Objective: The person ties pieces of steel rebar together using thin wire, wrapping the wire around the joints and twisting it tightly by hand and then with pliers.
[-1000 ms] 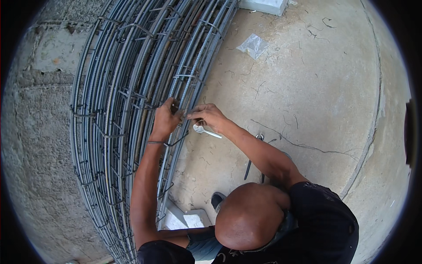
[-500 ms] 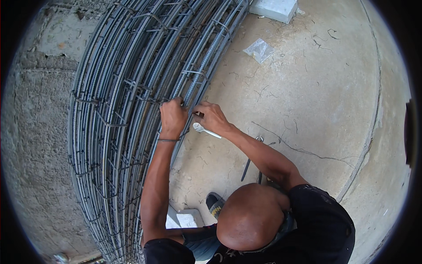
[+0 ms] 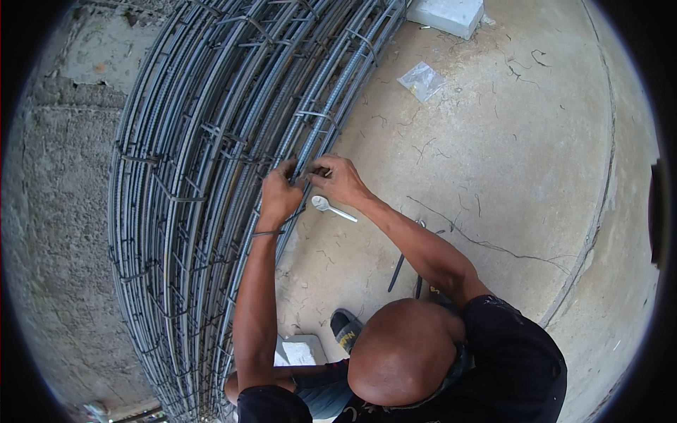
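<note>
A long bundle of tied steel rebar cages (image 3: 211, 141) fills the left half of the head view. At its right edge, my left hand (image 3: 281, 196) is closed against the outer bars, its fingers curled and its thumb toward the right hand. Just across from it, my right hand (image 3: 341, 182) has its fingers bent in a pinch beside the outermost bar. Whatever is between the fingers of either hand is too small or hidden to make out. A white plastic spoon (image 3: 334, 209) lies on the concrete below my right hand. Around my left wrist runs a thin dark band (image 3: 266, 233).
A dark-handled tool (image 3: 396, 273) lies partly under my right forearm. Long wire (image 3: 486, 241) and short wire scraps are scattered on the concrete floor (image 3: 522, 162). A clear plastic bag (image 3: 422, 82) and a pale block (image 3: 448, 15) lie farther off; another block (image 3: 302, 350) is near my foot.
My left hand has shifted slightly down and right, with its thumb now showing toward the right hand. My right hand has moved up a little, its fingers bent beside the bar.
</note>
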Tool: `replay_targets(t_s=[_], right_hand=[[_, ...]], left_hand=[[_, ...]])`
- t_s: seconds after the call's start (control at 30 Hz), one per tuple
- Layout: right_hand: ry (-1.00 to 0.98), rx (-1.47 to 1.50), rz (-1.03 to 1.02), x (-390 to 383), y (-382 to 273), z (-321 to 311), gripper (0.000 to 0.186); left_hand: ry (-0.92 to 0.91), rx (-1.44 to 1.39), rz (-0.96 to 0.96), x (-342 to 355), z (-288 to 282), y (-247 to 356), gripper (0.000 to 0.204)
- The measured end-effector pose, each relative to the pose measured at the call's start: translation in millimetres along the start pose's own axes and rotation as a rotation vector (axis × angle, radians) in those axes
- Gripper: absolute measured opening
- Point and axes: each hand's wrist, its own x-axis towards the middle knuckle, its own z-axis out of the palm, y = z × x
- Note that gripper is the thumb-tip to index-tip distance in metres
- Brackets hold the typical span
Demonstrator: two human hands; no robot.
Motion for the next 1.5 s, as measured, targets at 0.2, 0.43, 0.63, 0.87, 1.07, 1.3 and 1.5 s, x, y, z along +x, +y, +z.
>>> replay_targets(t_s=[0.2,0.43,0.63,0.87,1.07,1.3,1.5], right_hand=[[-0.128,-0.316,-0.213,7.8,4.1,-14.3,0.017],[-0.083,-0.312,-0.066,14.6,-4.9,12.1,0.014],[-0.157,-0.438,-0.224,21.2,0.7,-1.1,0.016],[-0.231,-0.475,-0.19,22.1,0.2,-5.4,0.016],[-0.207,-0.568,-0.226,20.2,-9.3,-8.2,0.016],[-0.169,-0.542,-0.165,35.3,-18.1,-33.0,0.017],[-0.443,-0.404,0.011,63.3,-9.7,-28.1,0.024]], left_hand=[[0.64,0.074,0.301,-64.6,58.7,6.4,0.034],[0.831,-0.478,-0.212,-36.7,127.1,-11.4,0.023],[0.807,-1.007,-0.19,-8.9,126.6,-10.6,0.022],[0.746,-1.065,-0.288,-13.2,128.0,-6.5,0.02],[0.85,-1.059,-0.204,-6.7,140.1,1.8,0.02],[0.822,-0.991,-0.323,-1.5,127.6,10.4,0.013],[0.76,-0.991,-0.35,1.7,120.6,5.3,0.013]])
